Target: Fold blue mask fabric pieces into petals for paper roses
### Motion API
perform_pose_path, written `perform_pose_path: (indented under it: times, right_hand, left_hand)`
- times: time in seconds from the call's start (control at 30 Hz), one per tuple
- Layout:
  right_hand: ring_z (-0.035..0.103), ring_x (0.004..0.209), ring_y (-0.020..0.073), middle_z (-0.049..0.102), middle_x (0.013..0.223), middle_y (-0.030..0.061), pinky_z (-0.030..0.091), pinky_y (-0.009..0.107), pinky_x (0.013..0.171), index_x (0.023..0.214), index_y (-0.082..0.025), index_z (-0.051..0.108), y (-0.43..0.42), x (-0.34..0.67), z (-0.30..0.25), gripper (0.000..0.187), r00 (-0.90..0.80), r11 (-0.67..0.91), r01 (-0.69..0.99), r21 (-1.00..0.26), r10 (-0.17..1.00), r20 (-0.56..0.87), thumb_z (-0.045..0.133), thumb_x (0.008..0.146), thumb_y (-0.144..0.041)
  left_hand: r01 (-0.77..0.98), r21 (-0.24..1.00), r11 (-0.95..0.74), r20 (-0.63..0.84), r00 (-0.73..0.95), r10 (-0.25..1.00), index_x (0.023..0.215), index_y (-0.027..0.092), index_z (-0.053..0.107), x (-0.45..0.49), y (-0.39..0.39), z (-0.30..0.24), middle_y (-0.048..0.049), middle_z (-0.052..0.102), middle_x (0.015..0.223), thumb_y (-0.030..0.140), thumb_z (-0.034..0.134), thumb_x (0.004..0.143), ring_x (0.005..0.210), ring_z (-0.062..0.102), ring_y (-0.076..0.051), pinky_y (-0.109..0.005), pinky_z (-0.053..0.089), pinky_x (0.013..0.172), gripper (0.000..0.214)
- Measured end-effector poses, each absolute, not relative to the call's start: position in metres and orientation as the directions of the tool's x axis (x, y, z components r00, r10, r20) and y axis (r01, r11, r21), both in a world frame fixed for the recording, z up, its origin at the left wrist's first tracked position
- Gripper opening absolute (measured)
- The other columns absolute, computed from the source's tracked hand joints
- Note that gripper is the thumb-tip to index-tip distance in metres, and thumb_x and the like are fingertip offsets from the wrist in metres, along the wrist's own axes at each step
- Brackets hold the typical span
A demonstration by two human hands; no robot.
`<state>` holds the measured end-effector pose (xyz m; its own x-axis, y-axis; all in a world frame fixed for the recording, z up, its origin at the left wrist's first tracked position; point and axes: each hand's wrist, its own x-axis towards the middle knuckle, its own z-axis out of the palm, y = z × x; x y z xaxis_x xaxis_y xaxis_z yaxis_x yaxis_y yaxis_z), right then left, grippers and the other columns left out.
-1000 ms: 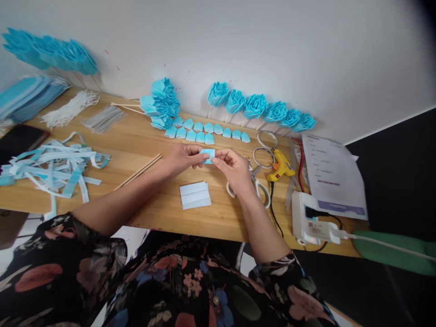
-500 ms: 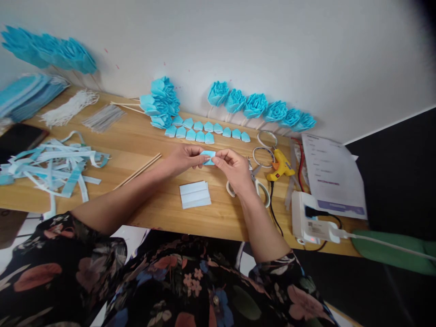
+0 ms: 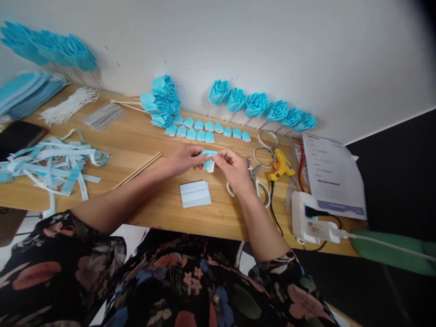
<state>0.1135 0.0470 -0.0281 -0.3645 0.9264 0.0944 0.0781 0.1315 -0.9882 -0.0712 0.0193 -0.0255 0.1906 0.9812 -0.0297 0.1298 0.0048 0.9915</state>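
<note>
Between the fingertips of both hands is a small piece of blue and white mask fabric [image 3: 209, 162], folded, with a pale flap hanging down. My left hand [image 3: 186, 160] pinches its left side. Its right side is pinched by my right hand [image 3: 233, 167]. Just below the hands a stack of white pleated fabric pieces [image 3: 195, 194] lies on the wooden table [image 3: 160, 204]. Beyond them run two rows of folded blue petals [image 3: 200, 136]. Scissors [image 3: 261, 190] lie partly hidden behind my right hand and wrist.
Blue fabric flowers [image 3: 256, 105] on sticks lean on the wall; more flowers [image 3: 160, 102] lie at centre. A yellow glue gun [image 3: 279, 165], tape rings [image 3: 264, 156] and a power strip [image 3: 303, 213] are right. Cut strips [image 3: 57, 165], two sticks [image 3: 138, 170] and masks [image 3: 30, 95] are left.
The fabric piece was a flat folded rectangle between my fingers; now its lower part is folded down into a point with a white flap showing. Both hands stay in nearly the same place.
</note>
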Motion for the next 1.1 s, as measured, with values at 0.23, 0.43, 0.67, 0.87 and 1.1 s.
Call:
perform_pose_path:
  times: [0.23, 0.43, 0.67, 0.87, 1.1]
  right_hand:
    - [0.057, 0.066, 0.0115, 0.064, 0.069, -0.0033, 0.050, 0.026, 0.067, 0.076, -0.021, 0.064, 0.0499, 0.1139, -0.0295, 0.032, -0.304, 0.078, 0.009, -0.997, 0.950, 0.071, 0.076, 0.075, -0.050]
    - [0.057, 0.066, 0.0116, 0.064, 0.069, -0.0035, 0.050, 0.026, 0.066, 0.076, -0.022, 0.066, 0.0481, 0.1139, -0.0280, 0.030, -0.322, 0.050, -0.026, -0.998, 0.945, 0.055, 0.078, 0.074, -0.049]
    - [0.056, 0.065, 0.0110, 0.064, 0.068, -0.0037, 0.047, 0.025, 0.064, 0.076, -0.021, 0.068, 0.0459, 0.1123, -0.0282, 0.031, -0.347, 0.041, -0.028, -0.999, 0.937, 0.048, 0.079, 0.073, -0.049]
    - [0.056, 0.065, 0.0110, 0.064, 0.069, -0.0036, 0.047, 0.025, 0.065, 0.076, -0.021, 0.068, 0.0463, 0.1122, -0.0271, 0.031, -0.336, 0.026, -0.038, -0.999, 0.941, 0.037, 0.079, 0.073, -0.050]
    - [0.057, 0.067, 0.0115, 0.065, 0.070, -0.0028, 0.048, 0.026, 0.066, 0.078, -0.021, 0.069, 0.0448, 0.1120, -0.0270, 0.030, -0.328, 0.047, 0.004, -0.999, 0.944, 0.044, 0.076, 0.076, -0.050]
  left_hand:
    - [0.019, 0.999, 0.050, -0.053, 0.216, 0.975, 0.070, 0.013, 0.063, -0.0705, 0.0203, -0.0234, -0.0042, 0.063, 0.062, 0.062, 0.056, 0.088, 0.052, 0.054, -0.010, -0.023, 0.044, 0.053, 0.053]
    - [0.025, 0.999, 0.034, -0.039, 0.227, 0.973, 0.075, 0.014, 0.063, -0.0716, 0.0205, -0.0274, -0.0009, 0.062, 0.063, 0.056, 0.069, 0.081, 0.055, 0.054, -0.009, -0.021, 0.043, 0.053, 0.043]
    - [0.017, 1.000, 0.009, -0.011, 0.170, 0.985, 0.073, 0.014, 0.063, -0.0713, 0.0193, -0.0287, 0.0016, 0.058, 0.058, 0.045, 0.073, 0.079, 0.053, 0.052, -0.008, -0.020, 0.040, 0.051, 0.033]
    - [0.036, 0.999, 0.026, -0.032, 0.195, 0.980, 0.071, 0.014, 0.064, -0.0726, 0.0190, -0.0248, 0.0008, 0.060, 0.059, 0.043, 0.071, 0.081, 0.054, 0.053, -0.008, -0.021, 0.042, 0.052, 0.031]
    - [0.072, 0.996, 0.044, -0.055, 0.154, 0.987, 0.067, 0.014, 0.063, -0.0722, 0.0190, -0.0258, 0.0008, 0.059, 0.057, 0.040, 0.070, 0.080, 0.052, 0.052, -0.008, -0.021, 0.040, 0.051, 0.030]
